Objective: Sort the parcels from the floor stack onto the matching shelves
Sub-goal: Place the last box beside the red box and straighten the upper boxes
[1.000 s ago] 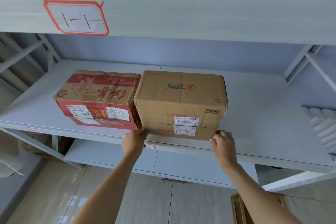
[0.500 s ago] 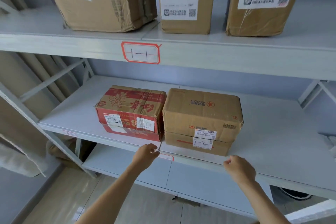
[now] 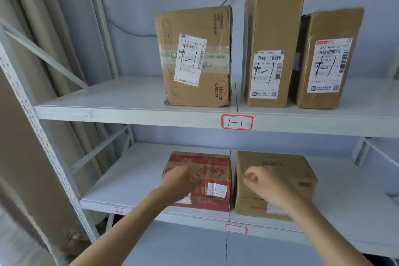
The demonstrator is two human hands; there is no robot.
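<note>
Hands have left the front edge of the lower shelf (image 3: 133, 181): a moment ago both rested at the bottom corners of the plain brown parcel (image 3: 278, 170), and now they hang raised in front of the parcels, touching neither as far as can be seen. The view has also tilted up, so the upper shelf (image 3: 112, 97) shows in full. The left hand (image 3: 183, 181) is blurred, its grip loosely spread and holding nothing; the right hand (image 3: 265, 181) has its fingers loosely curled round nothing.

Two parcels sit side by side near the middle of the lower shelf's front edge: the red printed parcel (image 3: 213, 170) on the left, the plain brown one just beside it. Three brown parcels stand upright on the upper shelf: a wide one (image 3: 194, 58) printed "ORGAMA" (partly covered), a tall one (image 3: 272, 45), and a third (image 3: 328, 58) touching it.

Red-framed tags number the shelves: "1-1" (image 3: 236, 122) above, one below (image 3: 235, 229) too faint to read fully. All three upper labels carry a handwritten "1-1".
</note>
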